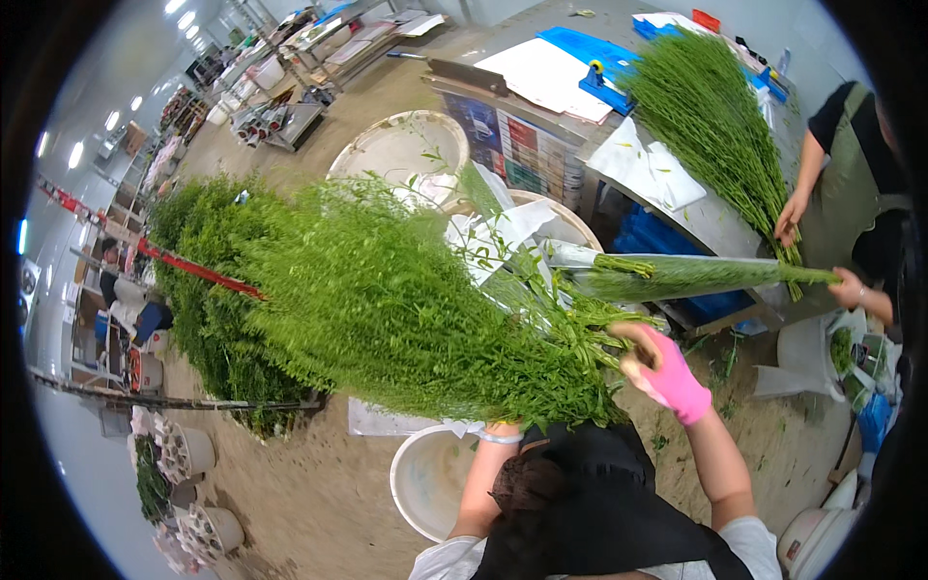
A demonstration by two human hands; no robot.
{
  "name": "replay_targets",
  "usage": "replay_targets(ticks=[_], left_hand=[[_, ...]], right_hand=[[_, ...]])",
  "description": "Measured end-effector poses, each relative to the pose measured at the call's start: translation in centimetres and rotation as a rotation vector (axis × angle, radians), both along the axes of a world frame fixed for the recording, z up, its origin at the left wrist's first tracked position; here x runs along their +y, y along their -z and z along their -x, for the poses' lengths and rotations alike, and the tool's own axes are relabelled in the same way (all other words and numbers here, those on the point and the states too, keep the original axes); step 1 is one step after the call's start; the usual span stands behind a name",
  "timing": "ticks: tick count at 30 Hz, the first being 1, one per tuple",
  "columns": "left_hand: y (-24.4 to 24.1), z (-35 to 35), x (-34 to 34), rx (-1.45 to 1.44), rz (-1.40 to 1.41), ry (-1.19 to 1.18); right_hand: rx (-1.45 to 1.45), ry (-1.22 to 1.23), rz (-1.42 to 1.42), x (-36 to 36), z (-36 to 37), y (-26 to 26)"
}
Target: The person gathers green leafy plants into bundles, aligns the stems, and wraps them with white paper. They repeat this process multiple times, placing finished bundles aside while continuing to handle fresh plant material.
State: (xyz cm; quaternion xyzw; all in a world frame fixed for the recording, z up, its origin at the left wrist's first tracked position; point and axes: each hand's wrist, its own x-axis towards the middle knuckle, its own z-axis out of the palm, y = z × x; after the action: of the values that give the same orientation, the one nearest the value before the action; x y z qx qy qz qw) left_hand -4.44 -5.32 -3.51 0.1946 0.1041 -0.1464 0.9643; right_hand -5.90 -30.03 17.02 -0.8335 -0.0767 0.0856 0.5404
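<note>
A large leafy bundle of green stems (435, 290) stretches across the middle in front of my body, its feathery tops to the left and bare stem ends to the right. My right hand (670, 373), in a pink glove, is at those stem ends with fingers bent; whether it grips them is unclear. My left forearm (493, 453) reaches under the bundle's lower side, and foliage covers most of that hand. Just beyond the stems lies a bunch of greenery in a clear sleeve (681, 277), its stem end held by a co-worker's hand (848, 288).
A worktable (732, 210) at upper right bears another green bunch (707, 123), white paper (544, 76) and a blue tape dispenser (605, 87). Large white tubs (399, 145) stand behind the bundle. More greenery (217, 312) rests on a rack at left. A white bucket (428, 478) is beside me.
</note>
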Motion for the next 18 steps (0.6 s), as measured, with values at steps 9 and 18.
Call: replay_targets(ticks=[9,18], left_hand=[[-0.6,1.0,-0.3,-0.008,-0.018,0.030],[-1.0,1.1,-0.6,0.012,-0.030,0.042]], right_hand=[[0.184,-0.110,-0.421,5.4,-4.5,-3.1],[0.041,-0.098,-0.335,6.8,-4.4,-4.6]])
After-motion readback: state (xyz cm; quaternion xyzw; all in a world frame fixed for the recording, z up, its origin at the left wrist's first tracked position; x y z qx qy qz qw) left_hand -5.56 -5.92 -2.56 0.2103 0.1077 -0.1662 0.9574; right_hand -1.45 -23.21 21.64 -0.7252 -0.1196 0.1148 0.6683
